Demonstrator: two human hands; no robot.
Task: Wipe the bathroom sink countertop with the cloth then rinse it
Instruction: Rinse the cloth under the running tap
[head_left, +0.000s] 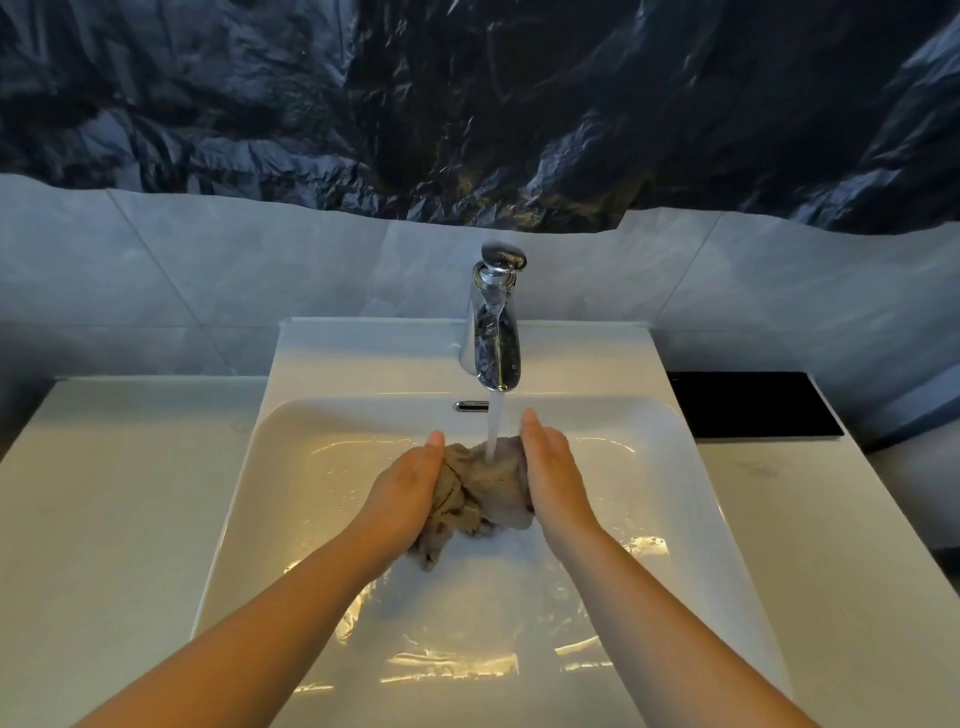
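head view: a white sink (234, 493) is set into a pale worktop (114, 493), seen from above and in front. at the back rim stands a chrome faucet (496, 332) with its lever on top. a stream of water (495, 426) runs straight down from the spout, and a small chrome overflow slot (470, 406) sits in the basin's back wall just left of the stream.

the cloth (483, 488), a bunched, wet, beige-grey wad, is over the middle of the basin right under the stream, which lands on its upper part. it is caught between both hands. the left hand (405, 493) cups its left side, back of the hand up, with the fingers curved round the fabric and mostly hidden beneath it. a loose tail of cloth hangs out below that wrist. the right hand (550, 478) lies against the right side with its fingers fairly straight and together, pointing toward the faucet, the palm pressing the cloth inward. both bare forearms reach in from the lower edge.

the basin floor is wet and rippled, with bright glints near the front. behind the sink the wall is grey tile (260, 270), and above that hangs a crumpled dark sheet (467, 104). a flat black panel (753, 405) lies at the right, just beside the sink's back corner.
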